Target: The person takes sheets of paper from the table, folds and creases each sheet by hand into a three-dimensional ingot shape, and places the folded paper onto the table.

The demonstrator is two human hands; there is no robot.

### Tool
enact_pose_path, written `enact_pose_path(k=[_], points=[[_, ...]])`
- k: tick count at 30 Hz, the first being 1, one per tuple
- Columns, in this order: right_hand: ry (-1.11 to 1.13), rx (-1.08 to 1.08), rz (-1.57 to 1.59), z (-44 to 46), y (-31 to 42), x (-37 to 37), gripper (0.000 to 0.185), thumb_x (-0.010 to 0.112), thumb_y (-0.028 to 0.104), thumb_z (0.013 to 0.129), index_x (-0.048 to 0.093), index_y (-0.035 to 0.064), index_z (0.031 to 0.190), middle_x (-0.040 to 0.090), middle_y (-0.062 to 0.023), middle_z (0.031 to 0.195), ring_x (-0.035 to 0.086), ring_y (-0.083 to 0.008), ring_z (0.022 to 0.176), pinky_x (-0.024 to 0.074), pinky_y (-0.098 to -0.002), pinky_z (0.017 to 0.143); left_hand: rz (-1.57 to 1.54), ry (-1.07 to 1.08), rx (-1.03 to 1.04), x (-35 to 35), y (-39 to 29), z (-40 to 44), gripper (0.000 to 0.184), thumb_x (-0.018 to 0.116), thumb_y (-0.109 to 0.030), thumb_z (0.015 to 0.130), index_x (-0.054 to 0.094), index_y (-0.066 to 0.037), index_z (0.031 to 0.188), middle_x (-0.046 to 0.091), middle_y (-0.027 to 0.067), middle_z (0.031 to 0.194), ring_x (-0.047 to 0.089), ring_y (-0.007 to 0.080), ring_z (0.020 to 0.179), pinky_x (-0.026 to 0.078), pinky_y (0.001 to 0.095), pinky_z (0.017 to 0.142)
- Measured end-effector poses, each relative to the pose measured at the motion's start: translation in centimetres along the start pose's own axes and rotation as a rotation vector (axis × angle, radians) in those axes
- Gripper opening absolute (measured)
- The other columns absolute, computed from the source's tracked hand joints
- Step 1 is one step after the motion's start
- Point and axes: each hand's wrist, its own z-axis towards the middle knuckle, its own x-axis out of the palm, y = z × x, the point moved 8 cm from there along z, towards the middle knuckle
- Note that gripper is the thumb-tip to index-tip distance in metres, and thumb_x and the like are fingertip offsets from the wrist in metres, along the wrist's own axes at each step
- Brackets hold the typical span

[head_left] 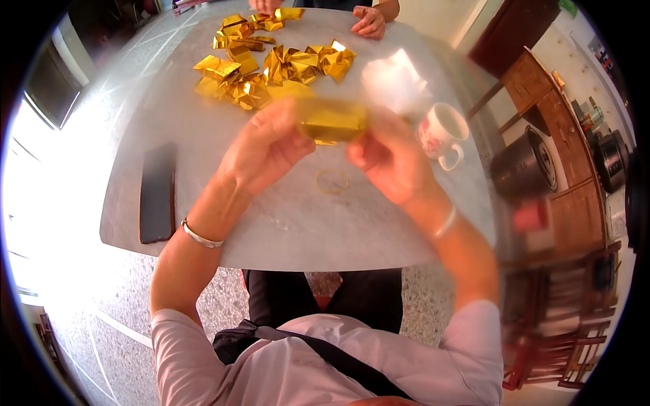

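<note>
A folded piece of gold foil paper (332,120) is stretched level between my two hands above the table, slightly blurred. My left hand (267,145) pinches its left end, and my right hand (393,152) grips the right end. Just beyond them lies a heap of folded gold foil papers (294,65), crumpled and shiny, partly hidden behind my hands. Below the held paper, a thin yellowish rubber band (332,181) rests on the tabletop. Close to my right hand stands a white mug (440,132) with a reddish pattern.
The pale table (284,233) has a dark, flat rectangular object (158,193) at its left edge. A crumpled white sheet or bag (396,81) lies behind the mug. Across the table are another person's hands, one (369,22) resting on the edge. A wooden cabinet (569,149) stands at right.
</note>
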Motion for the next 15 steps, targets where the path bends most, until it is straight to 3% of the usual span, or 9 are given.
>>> enact_pose_path(k=[3,7,8,15], points=[[0.036,0.013,-0.059,-0.4,0.5,0.2,0.015,0.053,0.018,0.090,0.054,0.0030,0.088,0.058,-0.0068,0.081,0.054,-0.0143,0.069,0.0424,-0.0247,0.060,0.022,0.113,0.022,0.8,-0.4,-0.4,0.023,0.061,-0.020,0.084,0.057,-0.006,0.102,0.058,0.0015,0.096,0.053,0.0117,0.082,0.043,0.0261,0.071],[0.094,-0.034,-0.179,-1.4,2.1,2.3,0.014,0.056,0.015,0.088,0.054,0.0012,0.087,0.056,-0.0075,0.079,0.053,-0.0147,0.068,0.0419,-0.0251,0.059,0.069,0.357,0.008,3.4,-0.9,-1.1,0.017,0.064,-0.020,0.082,0.059,-0.004,0.087,0.057,0.0047,0.084,0.052,0.0154,0.078,0.042,0.0283,0.069],[0.205,-0.110,-0.189,-1.3,2.3,2.9,0.016,0.060,0.016,0.085,0.055,0.0009,0.084,0.055,-0.0076,0.078,0.051,-0.0139,0.067,0.0414,-0.0249,0.059,0.104,0.390,0.056,4.2,-1.1,-1.1,0.018,0.065,-0.019,0.080,0.058,-0.003,0.082,0.056,0.0066,0.081,0.051,0.0170,0.075,0.041,0.0294,0.068],[0.337,-0.171,-0.260,-3.0,2.9,5.3,0.019,0.069,0.017,0.078,0.059,0.0004,0.078,0.052,-0.0067,0.074,0.046,-0.0124,0.065,0.0380,-0.0250,0.060,0.066,0.525,0.085,6.6,-1.5,-2.1,0.022,0.072,-0.018,0.073,0.058,-0.001,0.074,0.055,0.0077,0.074,0.049,0.0182,0.071,0.039,0.0298,0.063]])
